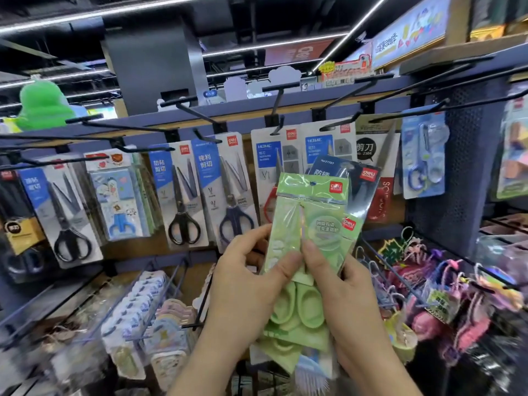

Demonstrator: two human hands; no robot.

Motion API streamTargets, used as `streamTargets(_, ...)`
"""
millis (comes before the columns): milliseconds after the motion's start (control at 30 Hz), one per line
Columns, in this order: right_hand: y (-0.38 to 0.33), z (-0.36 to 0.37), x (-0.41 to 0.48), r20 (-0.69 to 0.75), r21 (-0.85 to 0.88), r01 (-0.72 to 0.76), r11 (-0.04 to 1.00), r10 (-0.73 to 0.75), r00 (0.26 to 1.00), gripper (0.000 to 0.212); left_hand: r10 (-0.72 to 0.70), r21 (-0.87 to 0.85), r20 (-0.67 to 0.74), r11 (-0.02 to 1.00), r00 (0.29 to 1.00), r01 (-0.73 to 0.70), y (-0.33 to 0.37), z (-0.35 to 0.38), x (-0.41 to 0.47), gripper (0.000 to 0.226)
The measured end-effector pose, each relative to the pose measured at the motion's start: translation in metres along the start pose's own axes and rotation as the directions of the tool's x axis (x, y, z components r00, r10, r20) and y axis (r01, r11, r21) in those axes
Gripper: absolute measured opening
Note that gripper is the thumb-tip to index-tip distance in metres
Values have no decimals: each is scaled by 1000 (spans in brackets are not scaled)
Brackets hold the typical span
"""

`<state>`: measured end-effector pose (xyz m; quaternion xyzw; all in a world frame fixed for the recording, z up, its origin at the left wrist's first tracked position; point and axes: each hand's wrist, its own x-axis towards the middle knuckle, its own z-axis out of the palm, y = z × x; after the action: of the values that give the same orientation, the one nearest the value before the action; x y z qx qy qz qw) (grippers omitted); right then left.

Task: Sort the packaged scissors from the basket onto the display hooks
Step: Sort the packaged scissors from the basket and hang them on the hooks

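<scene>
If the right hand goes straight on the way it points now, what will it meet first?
Probably the white HOME scissors packs hanging behind the green packs that the right hand holds; how far away they are is unclear.

Shop aisle, as I see it through the head camera

Overhead I make out a dark ceiling crossed by long white strip lights [271, 44], with a broad grey square pillar [154, 61] coming down at the far centre. Nearer, the blue-grey top rail of a display rack [240, 108] runs from left to right, with white cloud-shaped cutouts [284, 74] standing along it; the rack has a wood-brown back panel [134, 250]. A dark blue perforated metal side panel [463, 172] closes the right. A bright lit signboard [411, 32] hangs at far right; a green plush toy [43, 107] sits at far left.
</scene>
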<state>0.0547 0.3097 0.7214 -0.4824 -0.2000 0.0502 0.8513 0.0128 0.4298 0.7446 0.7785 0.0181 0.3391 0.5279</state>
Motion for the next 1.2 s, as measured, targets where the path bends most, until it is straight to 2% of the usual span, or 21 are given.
streamTargets(133,-5,-8,-5,-14,-63,6,998,-7,1000,40,-108,-191,-46,977,993,97,2,8,-4,26)
streamTargets(333,-10,-25,-14,29,-148,-16,989,20,999,59,-250,-335,-159,924,955,187,3,22,-8,32)
streamTargets(500,-12,-26,-19,6,-169,-24,985,25,1000,60,-301,-468,-161,862,940,196,8,22,-14,14)
streamTargets(633,-8,-13,-24,44,-173,-52,983,61,997,69,-335,-500,-262,849,905,170,6,6,-16,12)
streamTargets(700,-7,-4,-27,84,-197,-76,978,94,992,66,-327,-498,-309,855,893,141,5,-4,-16,11)
streamTargets(800,-5,15,-33,138,-182,-126,975,152,979,48,-292,-472,-340,875,894,106,1,-22,-20,12)
streamTargets(867,3,29,-36,116,-183,-154,971,177,977,38,-287,-490,-323,866,902,100,-2,-37,-23,15)
streamTargets(1000,26,62,-45,43,-209,-189,960,202,978,46,-314,-572,-232,809,920,132,-6,-81,-29,20)
streamTargets(1133,44,98,-57,28,-252,-162,954,174,984,33,-308,-633,-172,763,936,135,-1,-146,-11,40)
streamTargets(1200,52,115,-62,41,-252,-146,957,161,986,31,-334,-676,-185,726,924,127,1,-177,3,34)
